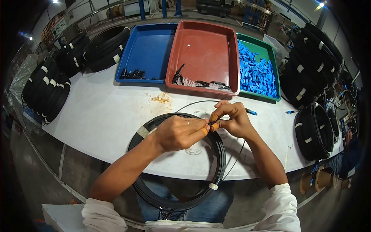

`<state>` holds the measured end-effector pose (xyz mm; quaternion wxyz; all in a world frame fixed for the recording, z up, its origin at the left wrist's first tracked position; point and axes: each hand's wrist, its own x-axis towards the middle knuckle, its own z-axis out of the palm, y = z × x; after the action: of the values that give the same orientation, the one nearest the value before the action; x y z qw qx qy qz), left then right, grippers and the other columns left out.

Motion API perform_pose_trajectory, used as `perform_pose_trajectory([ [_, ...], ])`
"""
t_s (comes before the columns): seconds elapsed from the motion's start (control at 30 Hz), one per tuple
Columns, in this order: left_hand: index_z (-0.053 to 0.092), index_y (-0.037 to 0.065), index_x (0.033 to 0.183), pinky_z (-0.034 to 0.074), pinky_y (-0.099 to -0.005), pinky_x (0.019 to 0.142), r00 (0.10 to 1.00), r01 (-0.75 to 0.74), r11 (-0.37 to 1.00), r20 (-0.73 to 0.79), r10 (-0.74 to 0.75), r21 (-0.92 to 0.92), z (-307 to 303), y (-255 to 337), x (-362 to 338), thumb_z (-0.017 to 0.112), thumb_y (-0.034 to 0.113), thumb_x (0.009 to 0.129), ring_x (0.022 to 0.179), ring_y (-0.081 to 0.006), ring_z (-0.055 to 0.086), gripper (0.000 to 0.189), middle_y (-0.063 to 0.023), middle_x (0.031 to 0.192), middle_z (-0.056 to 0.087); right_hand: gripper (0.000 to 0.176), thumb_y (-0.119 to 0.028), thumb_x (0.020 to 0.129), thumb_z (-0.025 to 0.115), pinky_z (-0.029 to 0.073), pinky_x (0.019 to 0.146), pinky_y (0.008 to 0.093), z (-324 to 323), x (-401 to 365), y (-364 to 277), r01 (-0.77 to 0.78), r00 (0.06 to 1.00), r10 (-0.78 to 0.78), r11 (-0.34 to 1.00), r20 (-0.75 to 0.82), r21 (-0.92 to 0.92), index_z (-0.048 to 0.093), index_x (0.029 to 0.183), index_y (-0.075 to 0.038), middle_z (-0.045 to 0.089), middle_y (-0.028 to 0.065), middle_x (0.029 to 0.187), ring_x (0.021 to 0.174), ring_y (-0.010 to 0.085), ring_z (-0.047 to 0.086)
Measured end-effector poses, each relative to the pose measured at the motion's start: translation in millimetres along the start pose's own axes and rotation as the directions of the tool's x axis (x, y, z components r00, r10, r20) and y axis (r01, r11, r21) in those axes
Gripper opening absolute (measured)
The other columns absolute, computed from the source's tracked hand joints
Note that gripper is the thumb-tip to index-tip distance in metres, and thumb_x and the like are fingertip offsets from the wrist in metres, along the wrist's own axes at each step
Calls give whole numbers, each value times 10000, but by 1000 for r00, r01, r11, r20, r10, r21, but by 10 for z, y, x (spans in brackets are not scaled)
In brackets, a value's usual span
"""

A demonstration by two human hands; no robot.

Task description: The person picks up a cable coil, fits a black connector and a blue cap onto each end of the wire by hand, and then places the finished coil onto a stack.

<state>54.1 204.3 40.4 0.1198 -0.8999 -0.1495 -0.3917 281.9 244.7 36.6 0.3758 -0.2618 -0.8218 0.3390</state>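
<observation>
My left hand [178,133] and my right hand [235,120] meet above a coil of black cable [222,154]. Fingertips of both, some wrapped in orange coverings, pinch a small dark piece [210,124], mostly hidden between them. The coil lies partly on the white table and partly over my lap, bound with pale tape [213,186]. A thin black cable [193,103] arcs behind my hands. Just beyond my right hand, a blue-and-black connector [251,111] pokes out.
Along the back stand a blue tray [148,28] with black parts, a red tray [205,27] with black and clear pieces, and a green tray [275,58] full of blue pieces. Taped cable coils [309,62] are stacked at both sides. Another blue connector [290,112] lies right.
</observation>
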Motion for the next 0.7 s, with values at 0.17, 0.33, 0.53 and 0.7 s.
perform_pose_trajectory([
  [0.17,740,-9,858,608,-282,628,953,281,939,-60,-298,-200,6,-19,-19,768,-37,725,741,-207,753,139,-155,891,753,221,-4,653,845,461,789,325,75,16,35,61,987,-64,998,-147,-26,725,831,-59,725,44,807,768,193,651],
  [0.33,748,-39,883,586,-245,641,763,554,675,-26,-646,-487,16,44,16,777,-50,762,732,-161,747,125,-153,859,758,272,43,633,824,456,727,333,132,37,-10,292,893,-380,898,-241,-330,709,858,-59,722,48,810,735,218,635],
  [0.53,735,-51,890,588,-240,638,779,561,706,-13,-627,-431,44,91,29,766,-35,766,718,-175,744,129,-173,848,751,236,58,634,816,455,688,332,127,-6,53,355,865,-457,849,-208,-393,657,760,-61,715,49,782,699,214,627],
  [0.7,714,-17,846,603,-278,612,997,68,995,32,-66,-75,-25,-30,-21,758,-22,712,706,-229,742,141,-178,894,744,233,43,652,827,467,693,327,49,-16,39,136,989,-141,986,-46,-98,618,690,-52,712,39,752,694,190,623],
])
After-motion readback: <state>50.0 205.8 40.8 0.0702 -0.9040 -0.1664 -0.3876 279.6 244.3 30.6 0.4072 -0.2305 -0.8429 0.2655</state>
